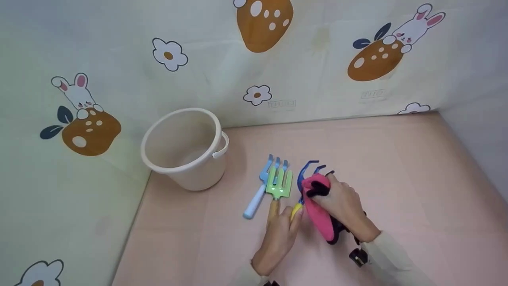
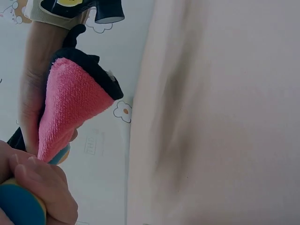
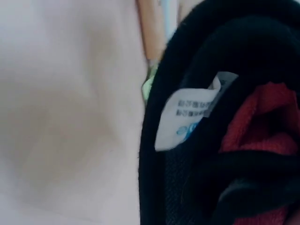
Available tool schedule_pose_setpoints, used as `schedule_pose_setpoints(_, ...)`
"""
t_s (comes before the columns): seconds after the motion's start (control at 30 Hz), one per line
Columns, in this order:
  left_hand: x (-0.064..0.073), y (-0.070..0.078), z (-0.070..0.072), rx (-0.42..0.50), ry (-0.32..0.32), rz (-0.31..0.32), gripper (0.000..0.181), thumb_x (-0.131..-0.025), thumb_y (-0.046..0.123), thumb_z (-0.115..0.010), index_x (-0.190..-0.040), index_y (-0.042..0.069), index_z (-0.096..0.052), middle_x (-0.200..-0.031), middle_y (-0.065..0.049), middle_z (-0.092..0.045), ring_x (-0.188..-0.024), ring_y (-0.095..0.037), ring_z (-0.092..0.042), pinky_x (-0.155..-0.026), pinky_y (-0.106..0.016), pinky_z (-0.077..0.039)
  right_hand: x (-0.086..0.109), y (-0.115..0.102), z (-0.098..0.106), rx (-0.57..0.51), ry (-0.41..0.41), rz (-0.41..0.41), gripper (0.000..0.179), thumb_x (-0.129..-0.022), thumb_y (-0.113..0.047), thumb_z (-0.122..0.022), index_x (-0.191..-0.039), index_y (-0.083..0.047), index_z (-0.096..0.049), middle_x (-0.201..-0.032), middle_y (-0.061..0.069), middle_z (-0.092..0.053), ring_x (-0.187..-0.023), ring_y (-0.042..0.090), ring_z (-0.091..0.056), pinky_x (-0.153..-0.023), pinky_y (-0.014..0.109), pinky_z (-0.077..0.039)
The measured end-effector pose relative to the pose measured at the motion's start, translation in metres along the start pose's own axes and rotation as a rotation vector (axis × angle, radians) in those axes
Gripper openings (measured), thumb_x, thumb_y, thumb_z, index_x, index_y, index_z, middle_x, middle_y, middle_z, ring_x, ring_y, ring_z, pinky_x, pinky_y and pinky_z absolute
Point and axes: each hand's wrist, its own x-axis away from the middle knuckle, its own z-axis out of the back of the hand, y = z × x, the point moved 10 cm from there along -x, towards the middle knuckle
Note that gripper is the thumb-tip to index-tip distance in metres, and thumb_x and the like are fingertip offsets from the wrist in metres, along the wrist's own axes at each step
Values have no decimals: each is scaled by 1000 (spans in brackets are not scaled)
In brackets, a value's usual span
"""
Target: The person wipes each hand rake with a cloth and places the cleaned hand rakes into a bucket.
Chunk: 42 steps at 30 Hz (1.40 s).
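My left hand grips the yellow handle of a small hand rake with blue curved tines. In the left wrist view the handle's blue end pokes out of that fist. My right hand holds a pink terry cloth with black edging against the rake's head, partly covering its neck and tines. The cloth's black border and white label fill much of the right wrist view. Beside the left hand lies a green garden fork with a wooden handle, overlapping a light blue rake.
A cream bucket with a side handle stands at the back left, near the wall sheet printed with rabbits and flowers. Everything rests on a pinkish table surface. A black wrist device is on the right sleeve.
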Motion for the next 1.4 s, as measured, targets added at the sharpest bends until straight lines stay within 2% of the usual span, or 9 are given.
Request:
schedule_pose_setpoints(0.2, -2, -1, -1, 14, -23, 22, 39, -100, 36, -41, -85, 5, -59, -127, -21, -42, -115, -29, -45, -62, -19, -44, -3, 9, 0, -42, 28, -48, 52, -80, -34, -69, -109, 5, -50, -75, 13, -59, -58, 18, -56, -56, 35, -54)
schedule_pose_setpoints(0.5, -2, -5, -2, 63, -78, 96, 39, -99, 38, -40, -88, 6, -59, -120, -16, -41, -98, -19, -46, -59, -17, -42, -17, 18, 4, -154, 54, -153, 62, -81, -43, -67, -112, 1, -37, -90, 21, -58, -68, 25, -60, -61, 38, -55)
schedule_pose_setpoints(0.7, -1, -2, -3, 20, -91, 88, 38, -99, 36, -41, -84, 6, -58, -127, -21, -42, -106, -24, -46, -56, -16, -42, -24, 25, 3, -174, 86, -170, 60, -82, -41, -66, -114, 1, -35, -97, 22, -57, -76, 29, -61, -67, 41, -55)
schedule_pose_setpoints(0.77, -2, -2, -4, 5, -98, 93, 38, -99, 36, -41, -83, 6, -58, -119, -18, -47, -102, -22, -47, -54, -16, -41, -25, 26, 3, -163, 105, -151, 58, -83, -41, -66, -112, 1, -37, -95, 20, -57, -76, 28, -61, -67, 41, -55)
schedule_pose_setpoints(0.83, -2, -2, -6, 8, -115, 107, 39, -100, 36, -40, -84, 5, -58, -98, -11, -53, -85, -16, -50, -50, -16, -39, -26, 26, 4, -136, 143, -120, 55, -82, -40, -66, -109, 0, -40, -90, 18, -57, -71, 27, -61, -64, 40, -55)
schedule_pose_setpoints(1.0, -3, 0, -12, 81, -178, 128, 38, -100, 37, -39, -89, 5, -57, -58, 6, -41, -47, -5, -38, -41, -16, -31, -23, 18, 16, -26, 284, -5, 48, -81, -36, -68, -101, -3, -41, -78, 12, -50, -57, 25, -55, -57, 41, -53)
schedule_pose_setpoints(1.27, -4, -4, -20, 340, -286, 225, 36, -100, 38, -38, -81, 10, -50, -54, 7, -39, -38, -6, -35, -35, -16, -29, -15, -2, 31, 91, 515, 235, 44, -77, -24, -76, -93, 0, -42, -66, 10, -43, -45, 23, -51, -46, 39, -50)
schedule_pose_setpoints(1.33, -4, -8, -21, 370, -307, 237, 36, -100, 39, -38, -80, 11, -50, -53, 7, -39, -37, -6, -35, -34, -16, -29, -14, 1, 39, 50, 550, 243, 43, -78, -23, -75, -93, 1, -44, -68, 11, -46, -48, 25, -54, -48, 40, -51)
schedule_pose_setpoints(1.4, -5, -12, -19, 380, -316, 245, 36, -100, 39, -38, -79, 11, -50, -52, 6, -38, -37, -6, -34, -34, -16, -29, -14, 9, 53, -18, 596, 192, 41, -79, -22, -74, -94, 2, -44, -71, 14, -50, -53, 28, -56, -52, 44, -51)
